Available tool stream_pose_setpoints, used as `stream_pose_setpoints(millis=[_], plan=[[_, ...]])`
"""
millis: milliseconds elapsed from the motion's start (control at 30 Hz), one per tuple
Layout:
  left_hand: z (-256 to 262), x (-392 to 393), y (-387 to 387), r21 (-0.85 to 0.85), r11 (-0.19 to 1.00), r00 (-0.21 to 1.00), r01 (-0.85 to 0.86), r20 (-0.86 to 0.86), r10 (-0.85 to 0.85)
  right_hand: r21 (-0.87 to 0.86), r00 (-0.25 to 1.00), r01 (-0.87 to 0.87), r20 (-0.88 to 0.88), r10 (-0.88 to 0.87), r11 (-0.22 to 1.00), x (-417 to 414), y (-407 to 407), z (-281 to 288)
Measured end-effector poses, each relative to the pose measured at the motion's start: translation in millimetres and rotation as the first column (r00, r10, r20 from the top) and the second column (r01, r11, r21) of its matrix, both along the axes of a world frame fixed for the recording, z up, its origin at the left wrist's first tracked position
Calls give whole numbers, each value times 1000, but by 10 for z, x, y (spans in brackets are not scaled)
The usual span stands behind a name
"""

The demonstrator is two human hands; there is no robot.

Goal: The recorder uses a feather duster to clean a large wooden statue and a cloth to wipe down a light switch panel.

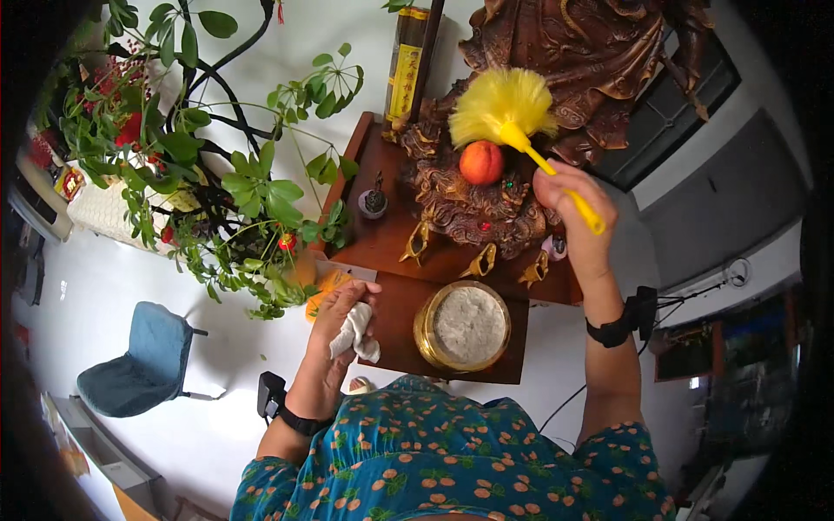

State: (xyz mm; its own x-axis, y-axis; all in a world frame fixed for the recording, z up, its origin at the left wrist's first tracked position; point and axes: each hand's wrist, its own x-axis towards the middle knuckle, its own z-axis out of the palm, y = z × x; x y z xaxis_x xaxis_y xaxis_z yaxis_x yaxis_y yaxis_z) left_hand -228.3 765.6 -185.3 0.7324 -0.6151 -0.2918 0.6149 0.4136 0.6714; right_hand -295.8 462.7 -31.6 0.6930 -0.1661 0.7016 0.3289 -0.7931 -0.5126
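My right hand (580, 202) grips the handle of a yellow feather-type duster (505, 107). The duster's fluffy head is over the base of a carved dark-wood-coloured statue (560, 58), just above a red-orange peach-like fruit (481, 163). My left hand (342, 322) is closed around a crumpled white cloth (355, 333), left of a round brass incense burner (427, 332) filled with grey ash. Several small golden cups on legs (482, 262) stand in a row between the statue and the burner. An orange object (324, 293) lies partly behind my left hand.
The brown wooden altar table (384, 247) carries a small dark ornament (373, 202) at left. A tall yellow-labelled tube (405, 71) bearing writing stands behind. Leafy potted-plant branches (260, 189) overhang the left edge. A blue chair (153, 352) stands on the floor at left.
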Motion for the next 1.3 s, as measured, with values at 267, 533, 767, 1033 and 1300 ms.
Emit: stream_pose_setpoints(millis=[267,533,767,1033,1300], plan=[[-62,120,168,-3,1000,1000,20,17,-20,245,983,-179,2,184,953,360,258,283],[-73,179,338,-22,999,1000,-28,-13,27,172,987,-54,-137,78,984,767,122,-9],[-155,205,342,-21,999,998,-42,-39,41,346,989,-134,-19,149,929,654,99,217],[-94,260,226,-11,1000,999,22,-34,-22,-142,998,-60,26,64,988,510,197,882],[-163,255,223,-59,998,998,38,-45,-40,-535,954,69,283,102,842,535,310,1545]])
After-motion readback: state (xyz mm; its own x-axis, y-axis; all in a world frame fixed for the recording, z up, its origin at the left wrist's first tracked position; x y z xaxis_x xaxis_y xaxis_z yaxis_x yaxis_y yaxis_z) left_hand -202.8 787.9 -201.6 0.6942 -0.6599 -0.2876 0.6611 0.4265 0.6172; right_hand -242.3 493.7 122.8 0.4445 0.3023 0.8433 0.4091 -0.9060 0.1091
